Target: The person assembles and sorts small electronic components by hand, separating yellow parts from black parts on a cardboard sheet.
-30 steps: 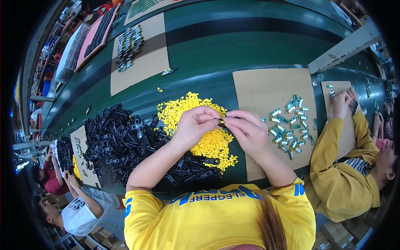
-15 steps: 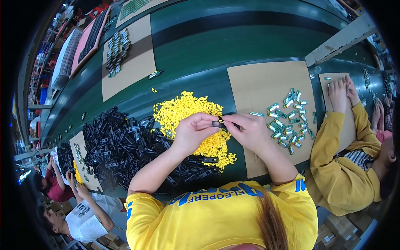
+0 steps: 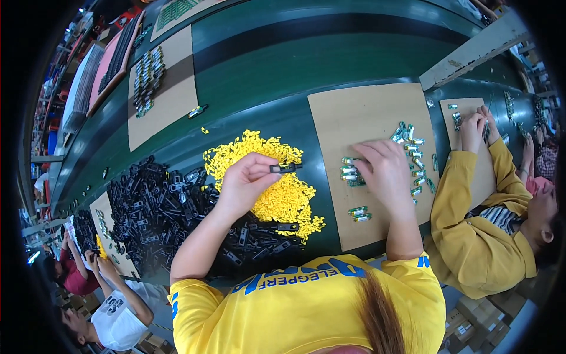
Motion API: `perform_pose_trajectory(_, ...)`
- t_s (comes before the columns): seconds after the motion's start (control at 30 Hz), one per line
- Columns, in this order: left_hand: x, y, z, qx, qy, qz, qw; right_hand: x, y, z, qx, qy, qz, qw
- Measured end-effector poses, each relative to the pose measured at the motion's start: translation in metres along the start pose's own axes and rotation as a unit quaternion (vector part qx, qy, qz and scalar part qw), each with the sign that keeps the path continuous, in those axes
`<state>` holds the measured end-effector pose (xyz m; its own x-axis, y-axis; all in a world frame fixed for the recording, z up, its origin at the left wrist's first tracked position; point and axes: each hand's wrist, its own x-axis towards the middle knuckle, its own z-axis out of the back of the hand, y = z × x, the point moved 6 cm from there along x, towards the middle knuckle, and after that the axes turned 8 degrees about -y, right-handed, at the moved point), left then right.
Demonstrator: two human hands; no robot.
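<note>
My left hand [image 3: 250, 182] is closed, pinching a small black plastic casing [image 3: 287, 169] with an oblong slot between thumb and fingertips. Beneath it spreads a heap of small yellow plastic pieces [image 3: 286, 203]. My right hand [image 3: 384, 171] hovers over a cardboard sheet [image 3: 336, 121], its thumb apart from its fingers and nothing visible in them. Several small green circuit boards with silver parts [image 3: 417, 154] lie on that cardboard, some close to my right fingertips and some partly hidden behind the hand. Left of the yellow pieces lies a large pile of black casings [image 3: 156, 215].
A grey metal post [image 3: 471, 50] slants across at upper right. Filled casings stand in rows on another cardboard sheet [image 3: 171, 109] at far left. On the right, a co-worker in a mustard jacket [image 3: 489, 236] handles parts; other people sit at left along the green bench [image 3: 265, 71].
My right hand has left the black casing and moved right over the circuit boards. My left hand keeps the casing. The whole view has shifted slightly.
</note>
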<state>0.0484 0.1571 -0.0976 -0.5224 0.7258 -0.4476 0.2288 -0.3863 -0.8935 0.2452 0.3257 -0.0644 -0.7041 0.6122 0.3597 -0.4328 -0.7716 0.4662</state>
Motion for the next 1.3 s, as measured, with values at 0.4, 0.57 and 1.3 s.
perform_pose_trajectory(0.4,0.003,-0.001,-0.021,0.012,0.025,-0.014,1.000,0.000,-0.009,-0.022,-0.043,-0.006,0.052,0.998)
perform_pose_trajectory(0.57,0.004,-0.001,-0.019,-0.006,0.010,-0.006,1.000,0.012,-0.011,-0.030,-0.052,-0.026,0.076,0.995)
perform_pose_trajectory(1.3,-0.008,-0.011,-0.031,-0.086,0.083,-0.023,0.993,0.006,0.057,-0.006,0.240,-0.087,0.135,0.957)
